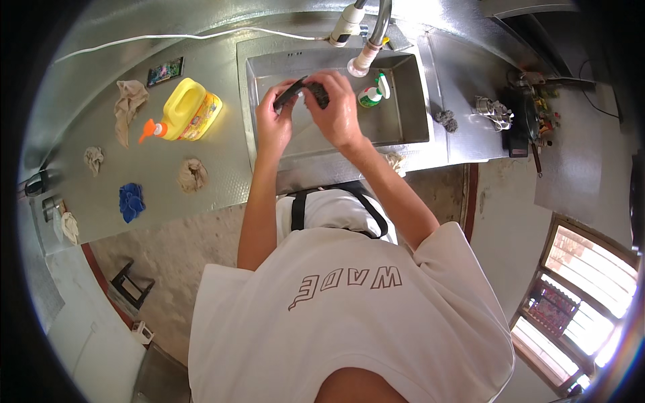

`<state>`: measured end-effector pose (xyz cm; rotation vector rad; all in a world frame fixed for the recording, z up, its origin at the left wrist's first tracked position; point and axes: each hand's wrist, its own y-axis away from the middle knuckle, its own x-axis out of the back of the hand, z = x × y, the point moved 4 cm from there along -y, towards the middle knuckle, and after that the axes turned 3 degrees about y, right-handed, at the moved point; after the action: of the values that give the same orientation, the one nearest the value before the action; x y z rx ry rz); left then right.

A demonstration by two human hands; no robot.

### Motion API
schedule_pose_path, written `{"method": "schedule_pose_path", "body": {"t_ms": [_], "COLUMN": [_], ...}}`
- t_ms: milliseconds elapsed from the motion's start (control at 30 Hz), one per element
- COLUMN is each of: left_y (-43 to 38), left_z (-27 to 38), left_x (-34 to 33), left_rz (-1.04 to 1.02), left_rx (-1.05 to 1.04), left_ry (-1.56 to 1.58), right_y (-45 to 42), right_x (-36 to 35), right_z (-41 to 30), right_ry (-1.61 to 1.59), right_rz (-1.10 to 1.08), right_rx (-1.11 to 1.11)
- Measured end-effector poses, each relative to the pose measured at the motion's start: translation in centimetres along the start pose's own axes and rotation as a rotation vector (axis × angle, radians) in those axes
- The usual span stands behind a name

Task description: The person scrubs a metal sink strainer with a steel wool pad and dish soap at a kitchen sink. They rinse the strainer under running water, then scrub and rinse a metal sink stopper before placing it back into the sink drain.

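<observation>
Both of my hands are raised over the stainless steel sink (413, 108). My left hand (273, 118) grips a flat dark object (289, 93) by its edges; what it is I cannot tell. Wet on the back, my right hand (335, 108) holds a dark metal scouring pad (318, 95) close against that object's right end. In the basin, just right of my right hand, stands a spray bottle (372, 96) with a green and white head. The faucet (364, 60) hangs over the basin behind my hands, and no water stream can be made out.
Left on the steel counter (161, 166) are a yellow jug (189, 111) with an orange pump, a phone (165, 72), a blue cloth (131, 202) and several beige rags. Another scouring pad (446, 121) lies right of the sink. A white cable (201, 36) runs along the back.
</observation>
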<state>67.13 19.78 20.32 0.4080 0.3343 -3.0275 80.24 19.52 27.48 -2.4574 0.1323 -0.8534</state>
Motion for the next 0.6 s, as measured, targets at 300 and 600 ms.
{"method": "schedule_pose_path", "body": {"t_ms": [300,600], "left_y": [-1.1,-0.2], "left_z": [1.9,4.0], "left_x": [-0.8,-1.3], "left_rz": [-0.043,-0.100], "left_rx": [-0.052,-0.080], "left_ry": [-0.093,0.064], "right_y": [-0.2,0.1], "right_x": [0.6,3.1], "right_z": [0.1,-0.7], "right_ry": [-0.023,-0.228], "right_rz": [0.032,0.031], "right_rx": [-0.107,-0.404]}}
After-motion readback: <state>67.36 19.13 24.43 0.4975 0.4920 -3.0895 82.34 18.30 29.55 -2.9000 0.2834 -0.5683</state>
